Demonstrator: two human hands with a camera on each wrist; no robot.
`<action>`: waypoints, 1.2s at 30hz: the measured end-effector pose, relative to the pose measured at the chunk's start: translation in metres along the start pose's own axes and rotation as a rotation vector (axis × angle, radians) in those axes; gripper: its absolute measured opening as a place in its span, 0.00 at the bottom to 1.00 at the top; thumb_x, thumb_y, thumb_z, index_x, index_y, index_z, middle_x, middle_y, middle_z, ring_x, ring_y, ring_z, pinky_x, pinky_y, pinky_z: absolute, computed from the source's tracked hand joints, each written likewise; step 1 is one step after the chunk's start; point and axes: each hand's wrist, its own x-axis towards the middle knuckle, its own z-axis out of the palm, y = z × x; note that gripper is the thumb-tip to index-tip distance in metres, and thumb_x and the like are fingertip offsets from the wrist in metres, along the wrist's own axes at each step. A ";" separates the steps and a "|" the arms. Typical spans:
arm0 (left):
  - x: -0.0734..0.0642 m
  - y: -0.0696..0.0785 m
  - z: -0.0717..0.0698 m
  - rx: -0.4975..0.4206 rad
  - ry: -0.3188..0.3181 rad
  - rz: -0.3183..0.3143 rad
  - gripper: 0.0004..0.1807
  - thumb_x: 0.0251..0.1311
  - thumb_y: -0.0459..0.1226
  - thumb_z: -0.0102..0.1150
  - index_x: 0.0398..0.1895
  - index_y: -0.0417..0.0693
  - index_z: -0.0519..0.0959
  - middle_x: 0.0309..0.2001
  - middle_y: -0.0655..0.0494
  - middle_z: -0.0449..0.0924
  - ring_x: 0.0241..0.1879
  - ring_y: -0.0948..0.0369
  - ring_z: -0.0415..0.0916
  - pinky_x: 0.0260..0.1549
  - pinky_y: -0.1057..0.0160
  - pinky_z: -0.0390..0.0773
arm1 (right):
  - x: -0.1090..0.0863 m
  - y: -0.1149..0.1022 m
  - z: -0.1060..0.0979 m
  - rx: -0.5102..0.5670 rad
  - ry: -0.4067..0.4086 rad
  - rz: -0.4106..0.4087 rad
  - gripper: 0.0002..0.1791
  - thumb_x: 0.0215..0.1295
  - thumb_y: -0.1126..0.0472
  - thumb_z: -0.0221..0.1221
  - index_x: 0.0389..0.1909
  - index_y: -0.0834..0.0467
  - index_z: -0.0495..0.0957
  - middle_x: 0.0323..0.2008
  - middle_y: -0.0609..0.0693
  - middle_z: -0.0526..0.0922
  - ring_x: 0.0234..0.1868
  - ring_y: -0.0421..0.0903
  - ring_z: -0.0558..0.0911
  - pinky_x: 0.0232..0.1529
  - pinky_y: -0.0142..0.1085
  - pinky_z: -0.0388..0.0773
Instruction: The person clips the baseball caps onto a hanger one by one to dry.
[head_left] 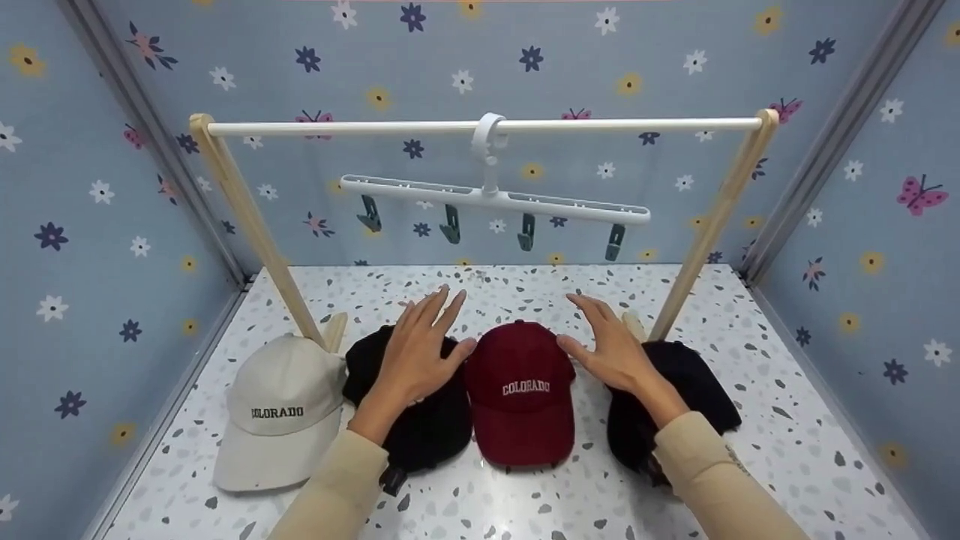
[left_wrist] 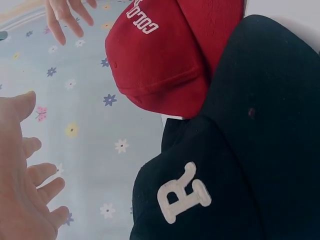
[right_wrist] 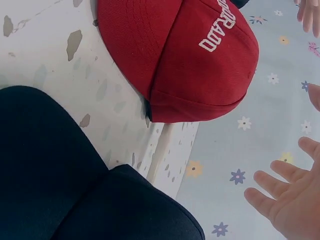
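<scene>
With the red cap (head_left: 521, 390) serving as the dial's centre in the head view, the left hand (head_left: 418, 356) is hovering at ten o'clock, above the black cap (head_left: 439, 431), its fingers extending loosely with the thumb standing apart, and it is gripping nothing. The right hand (head_left: 613, 356) is hovering at two o'clock, similarly spread and holding nothing; the wrist views are showing both hands apart from the caps. The red cap is lying between the hands on the speckled table (head_left: 525, 510), its brim pointing toward six o'clock and its front reading COLORADO. The black cap is lying just beside it at nine o'clock, showing a white R in the left wrist view. Farther out at nine o'clock, a cream cap (head_left: 281, 397) is also reading COLORADO, while a dark cap (head_left: 697, 382) is lying at three o'clock, partly beneath the right forearm. At twelve o'clock, a white hanger (head_left: 420, 189) is hanging from the rack's rail (head_left: 337, 128), sloping down toward its three-o'clock end, with four green clips (head_left: 450, 225) dangling below.
</scene>
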 end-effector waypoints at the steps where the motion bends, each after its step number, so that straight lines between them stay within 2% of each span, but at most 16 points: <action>1: 0.000 0.000 0.001 -0.011 -0.002 -0.001 0.41 0.79 0.60 0.47 0.87 0.58 0.52 0.86 0.50 0.50 0.83 0.46 0.50 0.82 0.44 0.44 | 0.001 0.000 0.001 0.008 -0.002 -0.001 0.43 0.76 0.38 0.60 0.84 0.47 0.58 0.80 0.59 0.63 0.75 0.65 0.70 0.72 0.64 0.66; 11: 0.002 0.000 0.010 -0.086 0.005 0.009 0.40 0.79 0.60 0.48 0.87 0.57 0.54 0.85 0.49 0.52 0.83 0.45 0.52 0.81 0.44 0.46 | 0.005 0.000 0.009 0.082 -0.007 -0.011 0.41 0.76 0.41 0.61 0.83 0.52 0.60 0.78 0.61 0.65 0.76 0.63 0.68 0.74 0.62 0.64; 18: 0.001 -0.002 0.009 -0.100 -0.017 -0.009 0.40 0.79 0.61 0.47 0.87 0.60 0.52 0.86 0.50 0.50 0.83 0.46 0.50 0.82 0.45 0.45 | 0.007 -0.001 0.015 0.095 -0.017 -0.012 0.41 0.76 0.41 0.61 0.83 0.52 0.60 0.79 0.60 0.65 0.79 0.62 0.64 0.76 0.61 0.62; 28: 0.005 -0.001 0.013 -0.133 -0.014 -0.028 0.40 0.79 0.60 0.49 0.87 0.60 0.54 0.85 0.50 0.52 0.83 0.45 0.51 0.80 0.40 0.50 | 0.011 0.000 0.019 0.120 -0.034 -0.018 0.41 0.77 0.41 0.61 0.83 0.52 0.60 0.80 0.59 0.64 0.79 0.61 0.65 0.76 0.60 0.61; 36: 0.006 0.004 0.017 -0.164 -0.031 -0.035 0.39 0.78 0.61 0.49 0.86 0.60 0.57 0.84 0.50 0.55 0.82 0.45 0.53 0.79 0.39 0.50 | 0.009 0.004 0.022 0.161 -0.051 -0.008 0.40 0.78 0.43 0.61 0.83 0.53 0.61 0.79 0.59 0.65 0.76 0.63 0.68 0.74 0.61 0.64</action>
